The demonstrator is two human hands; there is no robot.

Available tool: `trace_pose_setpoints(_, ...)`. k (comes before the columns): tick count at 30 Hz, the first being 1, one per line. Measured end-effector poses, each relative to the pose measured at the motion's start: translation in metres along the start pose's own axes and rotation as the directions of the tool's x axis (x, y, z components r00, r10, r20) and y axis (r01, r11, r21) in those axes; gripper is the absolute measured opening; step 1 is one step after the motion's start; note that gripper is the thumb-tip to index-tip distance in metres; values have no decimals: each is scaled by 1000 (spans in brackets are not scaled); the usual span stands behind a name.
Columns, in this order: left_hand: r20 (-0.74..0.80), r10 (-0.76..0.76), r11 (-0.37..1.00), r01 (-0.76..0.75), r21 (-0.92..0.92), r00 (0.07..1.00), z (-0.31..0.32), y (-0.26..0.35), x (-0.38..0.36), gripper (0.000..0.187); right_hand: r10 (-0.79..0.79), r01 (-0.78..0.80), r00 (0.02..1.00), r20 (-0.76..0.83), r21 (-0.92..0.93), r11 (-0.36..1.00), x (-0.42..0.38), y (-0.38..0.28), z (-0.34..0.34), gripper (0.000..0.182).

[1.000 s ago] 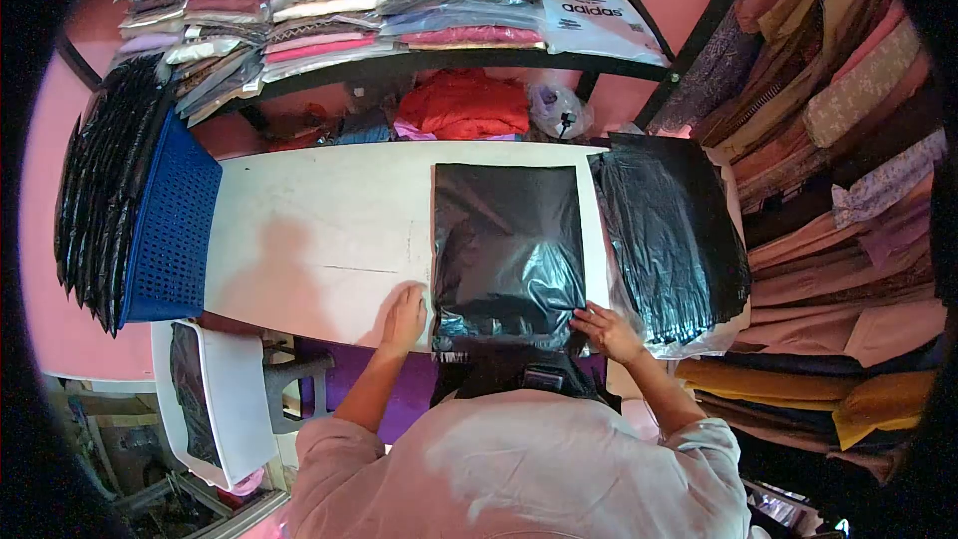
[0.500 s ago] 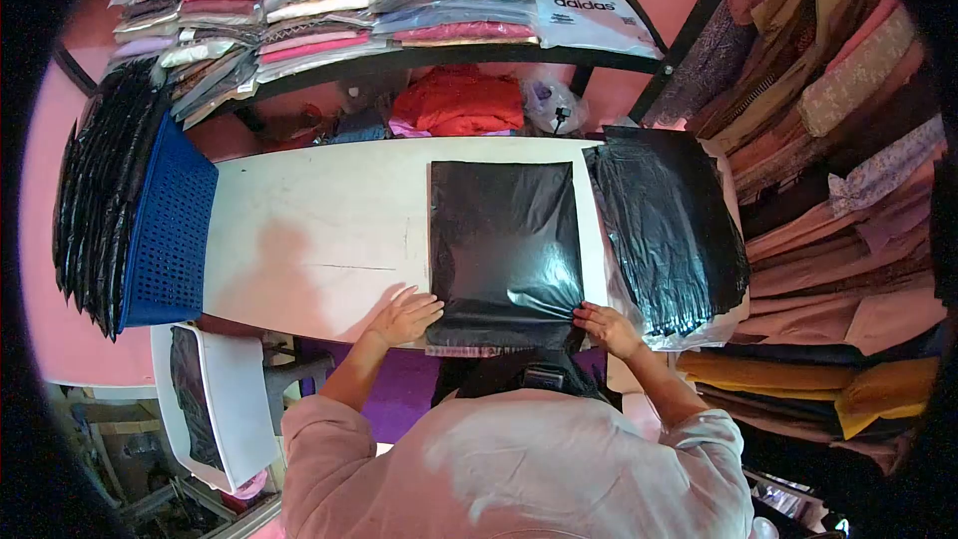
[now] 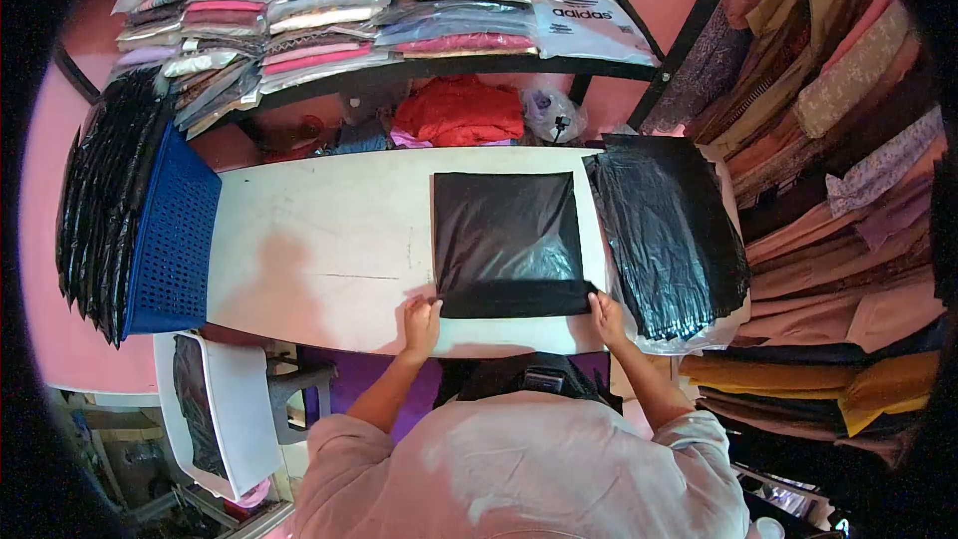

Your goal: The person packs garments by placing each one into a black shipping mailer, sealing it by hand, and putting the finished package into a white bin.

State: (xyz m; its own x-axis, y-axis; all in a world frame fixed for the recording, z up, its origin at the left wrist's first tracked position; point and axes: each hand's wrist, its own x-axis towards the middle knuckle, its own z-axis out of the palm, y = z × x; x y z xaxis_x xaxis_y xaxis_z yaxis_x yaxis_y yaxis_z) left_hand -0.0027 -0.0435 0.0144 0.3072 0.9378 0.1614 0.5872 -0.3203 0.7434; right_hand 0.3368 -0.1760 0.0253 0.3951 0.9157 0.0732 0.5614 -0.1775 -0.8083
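A black plastic bag point(image 3: 509, 225) lies flat on the white table point(image 3: 309, 250) in front of me. Its near edge is folded over into a darker strip. At the left end of that fold, my left hand point(image 3: 422, 325) is closed, pinching the corner with thumb up. My right hand point(image 3: 606, 318) grips the fold's right end in the same way. To the right lies a pile of flat black plastic bags point(image 3: 669, 240), close beside the bag I hold.
A blue basket point(image 3: 175, 235) packed with upright black packages point(image 3: 105, 205) stands at the table's left end. Bagged clothes point(image 3: 459, 15) fill a shelf point(image 3: 439, 68) across the back. Garments point(image 3: 848, 240) hang along the right. A white bin point(image 3: 239, 419) stands below left.
The bag's near edge has been folded up and away from me, so the bag is shorter. Both hands have turned from lying at its lower corners to pinching the fold's ends.
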Motion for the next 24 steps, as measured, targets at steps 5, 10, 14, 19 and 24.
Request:
trace_pose_setpoints(5, -172, 55, 908, 23, 419, 984, 13, 23, 23, 33, 123, -163, 985, -117, -454, 876, 25, -19, 16, 40)
trace_pose_setpoints(10, -185, 33, 846, 71, 528, 982, 15, 34, 22, 33, 200, -178, 979, -31, -606, 775, 29, -34, 15, 34)
trace_pose_setpoints(14, -168, 29, 835, 68, 546, 985, 14, 36, 20, 31, 31, -126, 978, -208, -458, 880, 25, -32, 18, 18)
trace_pose_setpoints(19, -109, -25, 817, 83, 570, 994, 9, 39, 20, 25, -435, 530, 845, 311, -380, 758, 19, -62, 12, 49)
trace_pose_setpoints(24, -378, 70, 860, 136, 492, 923, -3, 62, 12, 36, -348, 582, 778, 524, -391, 713, 19, -62, 18, 65)
